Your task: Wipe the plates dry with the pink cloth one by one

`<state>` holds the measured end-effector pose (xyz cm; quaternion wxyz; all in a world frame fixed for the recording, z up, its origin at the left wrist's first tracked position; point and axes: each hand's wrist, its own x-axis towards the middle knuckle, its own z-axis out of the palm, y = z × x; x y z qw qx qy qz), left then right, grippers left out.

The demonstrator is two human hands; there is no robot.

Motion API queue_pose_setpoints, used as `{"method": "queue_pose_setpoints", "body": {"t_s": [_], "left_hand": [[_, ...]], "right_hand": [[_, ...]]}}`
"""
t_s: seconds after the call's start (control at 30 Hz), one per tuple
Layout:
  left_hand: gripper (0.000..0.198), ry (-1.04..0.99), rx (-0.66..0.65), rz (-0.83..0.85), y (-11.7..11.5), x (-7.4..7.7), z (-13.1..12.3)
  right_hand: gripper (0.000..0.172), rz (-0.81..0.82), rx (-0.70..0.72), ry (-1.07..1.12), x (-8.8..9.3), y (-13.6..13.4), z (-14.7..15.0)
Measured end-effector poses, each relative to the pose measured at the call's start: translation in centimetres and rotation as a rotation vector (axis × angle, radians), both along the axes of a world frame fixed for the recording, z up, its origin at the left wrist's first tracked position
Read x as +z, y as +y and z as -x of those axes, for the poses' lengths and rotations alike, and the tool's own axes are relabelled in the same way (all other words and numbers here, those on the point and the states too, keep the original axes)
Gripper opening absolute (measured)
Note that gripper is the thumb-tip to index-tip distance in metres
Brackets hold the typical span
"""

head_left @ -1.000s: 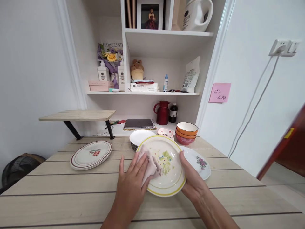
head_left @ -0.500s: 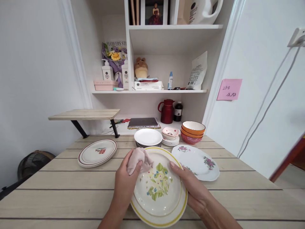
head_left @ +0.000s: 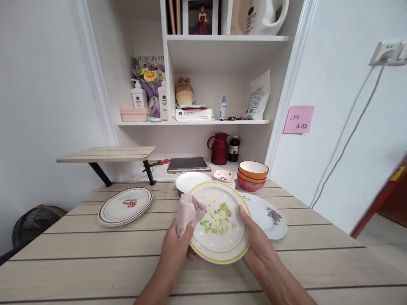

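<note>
A round plate (head_left: 219,248) with a yellow rim and a green leaf and flower print is held up above the table, tilted toward me. My right hand (head_left: 259,241) grips its right edge, thumb on the face and fingers hidden beneath. My left hand (head_left: 178,243) is closed on a crumpled pale pink cloth (head_left: 189,209), which lies over the plate's left edge; some of its fingertips show under the plate. Behind the plate are a white oval platter (head_left: 273,220) with pink flowers and a stack of plates topped by a white plate (head_left: 190,181).
Red-rimmed plates (head_left: 127,205) are stacked at the left, near a small raised wooden shelf (head_left: 108,154). Orange bowls (head_left: 253,171) and small pink dishes (head_left: 223,175) stand at the back right. Behind them are a red jug (head_left: 219,149), a dark bottle (head_left: 234,149) and a laptop (head_left: 187,163).
The yellow-rimmed plate has been raised and tipped more toward me, now overlapping the white plate and small dishes. My left hand and cloth have shifted right. The view has turned slightly right.
</note>
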<state>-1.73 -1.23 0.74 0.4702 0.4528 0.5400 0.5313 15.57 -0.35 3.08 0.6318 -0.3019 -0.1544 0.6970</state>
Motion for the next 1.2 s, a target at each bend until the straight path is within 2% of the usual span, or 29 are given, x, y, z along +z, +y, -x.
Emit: {"method": "queue_pose_setpoints", "body": {"t_s": [0.07,0.17,0.3,0.43,0.63,0.73,0.97,1.13,1.2], "left_hand": [[0.050,0.035,-0.076,0.013,0.0,-0.4,-0.4],[0.048,0.053,-0.114,-0.016,0.3,-0.8,-0.3],[0.041,0.068,-0.045,-0.076,0.9,-0.7,1.0],[0.036,0.102,0.002,-0.112,1.3,-0.8,1.9],[0.015,0.187,-0.086,-0.139,1.2,-1.4,1.3],[0.009,0.231,-0.110,-0.157,1.1,-1.6,1.3],[0.013,0.323,-0.128,-0.163,1.5,-1.9,1.4],[0.014,0.379,-0.133,-0.151,1.5,-2.0,1.3],[0.017,0.403,-0.130,-0.153,1.4,-2.1,1.3]], "right_hand": [[0.050,0.005,-0.065,0.013,0.2,0.5,-0.5],[0.048,0.007,-0.179,-0.010,0.5,1.7,-2.2],[0.050,0.020,-0.327,-0.106,0.9,3.1,-6.1],[0.047,0.043,-0.395,-0.173,1.2,3.6,-10.0],[0.042,0.093,-0.425,-0.341,0.7,4.2,-14.1],[0.045,0.129,-0.458,-0.431,0.1,4.7,-15.6],[0.046,0.138,-0.494,-0.572,-0.9,6.0,-17.3],[0.031,0.170,-0.461,-0.645,-2.1,6.6,-17.9],[0.030,0.133,-0.418,-0.681,-2.6,6.8,-18.2]]}}
